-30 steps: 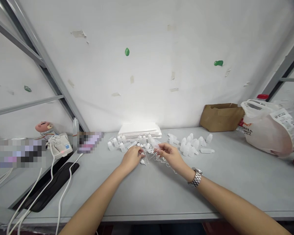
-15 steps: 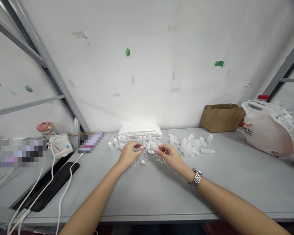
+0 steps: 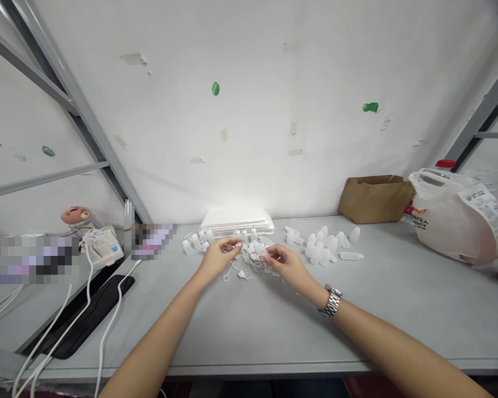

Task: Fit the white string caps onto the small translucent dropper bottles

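Observation:
My right hand (image 3: 285,264) pinches a small translucent squeeze bottle (image 3: 261,250) between thumb and fingers. Facing it, my left hand (image 3: 221,256) has its thumb and fingertips closed on a small white cap, mostly hidden by the fingers. Between and below the hands lies a pile of white caps (image 3: 251,255) with thin cords and ring loops. One loose cap (image 3: 242,274) sits nearer to me, beside a ring loop (image 3: 227,277). Several capped bottles (image 3: 188,247) stand behind my left hand. To the right of my right hand is a group of uncapped bottles (image 3: 317,251).
A stack of white sheets or boxes (image 3: 237,219) lies against the wall. On the right are a brown cardboard box (image 3: 375,200) and a plastic bag (image 3: 452,226). Phones, a white power strip (image 3: 108,247), cables and a black pad (image 3: 95,309) occupy the left.
My left fingertips have risen slightly, away from the cap pile. The bottle in my right hand has shifted a little and tilted; the right arm has hardly moved.

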The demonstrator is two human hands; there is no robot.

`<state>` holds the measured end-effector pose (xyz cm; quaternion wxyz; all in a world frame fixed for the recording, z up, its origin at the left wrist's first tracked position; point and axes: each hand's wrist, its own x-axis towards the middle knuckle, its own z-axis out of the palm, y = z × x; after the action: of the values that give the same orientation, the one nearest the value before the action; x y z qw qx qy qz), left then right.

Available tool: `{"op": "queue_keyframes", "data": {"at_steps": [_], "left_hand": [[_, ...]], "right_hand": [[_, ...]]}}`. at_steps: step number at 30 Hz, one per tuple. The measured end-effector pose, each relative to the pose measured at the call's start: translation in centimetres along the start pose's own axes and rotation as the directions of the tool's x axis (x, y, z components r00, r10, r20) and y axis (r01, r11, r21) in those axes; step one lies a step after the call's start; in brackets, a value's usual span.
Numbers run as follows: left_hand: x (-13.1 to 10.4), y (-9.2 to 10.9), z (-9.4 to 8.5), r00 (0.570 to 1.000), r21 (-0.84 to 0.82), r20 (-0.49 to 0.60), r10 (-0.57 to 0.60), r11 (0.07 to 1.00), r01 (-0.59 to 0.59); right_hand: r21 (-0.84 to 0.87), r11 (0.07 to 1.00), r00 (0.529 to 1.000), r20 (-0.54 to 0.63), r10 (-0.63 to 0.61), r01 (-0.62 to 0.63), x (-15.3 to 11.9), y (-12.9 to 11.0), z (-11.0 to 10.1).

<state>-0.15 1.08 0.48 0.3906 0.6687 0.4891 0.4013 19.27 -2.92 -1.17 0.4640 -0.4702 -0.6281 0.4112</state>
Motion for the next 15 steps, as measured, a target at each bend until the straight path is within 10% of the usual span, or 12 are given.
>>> {"op": "queue_keyframes", "data": {"at_steps": [15], "left_hand": [[-0.65,1.05,-0.09,0.988,-0.156,0.132,0.082,0.986,-0.061]], "right_hand": [[-0.166,0.978,0.992,0.047,-0.120,0.126,-0.20,0.15,-0.19]]}}
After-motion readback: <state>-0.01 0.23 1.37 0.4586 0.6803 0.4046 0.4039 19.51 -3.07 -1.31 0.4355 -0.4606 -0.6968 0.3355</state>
